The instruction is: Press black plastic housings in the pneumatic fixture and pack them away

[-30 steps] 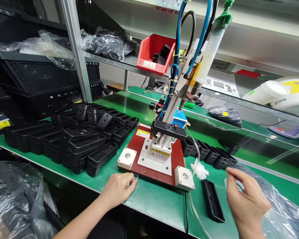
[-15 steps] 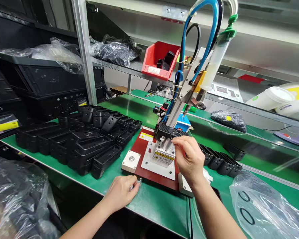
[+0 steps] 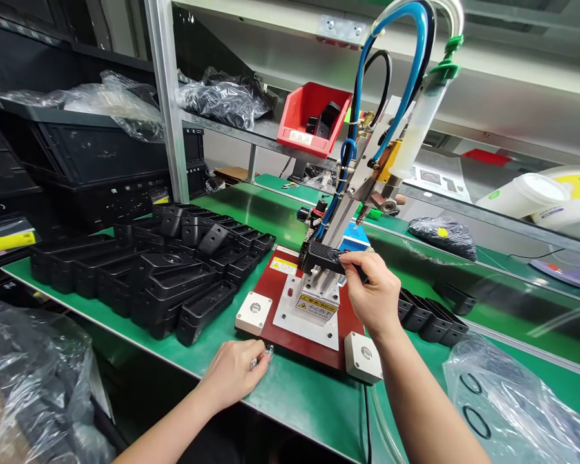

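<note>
A black slotted plastic housing sits on the metal fixture of the bench press. At the housing's right end is my right hand, its thumb and forefinger pinched together against the top. The thin black ring in that pinch is mostly hidden by the fingertips. My left hand rests closed on the green bench, in front of the left white button box. A small shiny metal piece pokes out of its fingers; I cannot make out its kind.
Several black housings lie in rows on the left, more on the right. A plastic bag with black rings lies at the right. Another white button box stands by my right forearm. A red bin is on the shelf.
My right hand has moved slightly right and up, bringing the ring down against the housing, where it is now mostly covered. My left hand has stayed in place.
</note>
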### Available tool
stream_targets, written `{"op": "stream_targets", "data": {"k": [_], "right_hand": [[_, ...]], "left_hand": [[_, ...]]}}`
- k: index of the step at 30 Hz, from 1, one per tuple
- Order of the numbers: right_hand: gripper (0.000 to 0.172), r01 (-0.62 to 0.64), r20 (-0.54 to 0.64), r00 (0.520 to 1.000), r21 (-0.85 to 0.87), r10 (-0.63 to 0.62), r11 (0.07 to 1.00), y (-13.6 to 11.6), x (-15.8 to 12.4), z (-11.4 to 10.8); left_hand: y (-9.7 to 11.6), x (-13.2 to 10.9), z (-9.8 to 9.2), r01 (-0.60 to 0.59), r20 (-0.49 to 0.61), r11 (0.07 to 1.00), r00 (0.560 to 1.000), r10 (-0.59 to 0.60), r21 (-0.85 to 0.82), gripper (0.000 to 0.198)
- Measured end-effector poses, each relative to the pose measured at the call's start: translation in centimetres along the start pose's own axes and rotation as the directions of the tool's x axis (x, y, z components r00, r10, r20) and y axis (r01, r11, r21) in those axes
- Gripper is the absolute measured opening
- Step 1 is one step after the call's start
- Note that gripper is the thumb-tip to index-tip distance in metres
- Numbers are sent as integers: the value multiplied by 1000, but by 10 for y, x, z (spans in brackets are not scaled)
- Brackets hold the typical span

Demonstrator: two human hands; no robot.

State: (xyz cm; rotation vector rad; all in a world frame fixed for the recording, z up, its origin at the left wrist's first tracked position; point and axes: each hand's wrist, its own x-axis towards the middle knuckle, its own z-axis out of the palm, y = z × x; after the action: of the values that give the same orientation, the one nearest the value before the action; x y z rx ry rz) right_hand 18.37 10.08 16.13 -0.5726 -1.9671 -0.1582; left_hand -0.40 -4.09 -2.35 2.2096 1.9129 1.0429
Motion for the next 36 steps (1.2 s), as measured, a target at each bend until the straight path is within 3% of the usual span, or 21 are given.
{"op": "stream_targets", "data": {"k": [10,14,20,24,29,36], "right_hand": [[18,-16,79,997,-17,18,1000,-1,-2,4],[24,47,65,997,-196,-34,979,-2,-7,4],[29,192,230,968,-422,-100,886,-7,-8,11],[32,190,251,964,-443,-82,876,-9,-6,13],[41,155,150,984,-461,-96,874,-11,-8,11],[35,225,263,959,-465,-109,856,-13,-7,13]], "left_hand": [[0,1,0,-1,-10,1000,1000,1,7,28],[1,1,-1,-2,-11,1000,1000,2,16,28],[0,1,-1,-16,-28,1000,999,16,11,28],[0,0,0,-10,-28,1000,1000,10,0,28],[-1,-1,2,-18,-44,1000,999,18,0,27],[-1,0,1,-20,-51,1000,998,20,0,27]]}}
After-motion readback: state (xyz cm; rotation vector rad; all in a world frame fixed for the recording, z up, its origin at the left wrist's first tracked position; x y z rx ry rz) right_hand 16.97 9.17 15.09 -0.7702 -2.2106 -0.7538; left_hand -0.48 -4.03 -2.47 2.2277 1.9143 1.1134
